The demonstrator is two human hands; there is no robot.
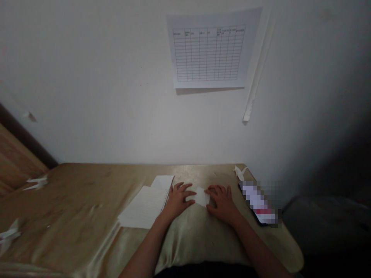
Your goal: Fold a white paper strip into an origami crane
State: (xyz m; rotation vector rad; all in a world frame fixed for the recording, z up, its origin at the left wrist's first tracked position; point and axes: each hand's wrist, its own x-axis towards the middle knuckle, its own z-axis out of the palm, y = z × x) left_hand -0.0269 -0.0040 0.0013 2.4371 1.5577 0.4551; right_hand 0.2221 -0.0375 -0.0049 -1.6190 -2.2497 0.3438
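A small piece of white paper [201, 197] lies on the cloth-covered table between my two hands. At its left edge, my left hand [179, 199] has its fingers spread, with thumb and index fingertips touching or very near the paper. My right hand [222, 202] is at the other side, fingers apart, its index fingertip on the paper's upper right edge and its thumb lower down. Whether either hand pinches the sheet I cannot tell. Close by my left hand is a lined spiral notebook [142, 208], its right edge partly behind my wrist.
A phone [259, 204] lies at the table's right edge, with a folded white paper shape [240, 172] behind it. More folded paper shapes [37, 182] rest at the left. The wrinkled tablecloth [87, 200] meets a wall bearing a printed table sheet [210, 54].
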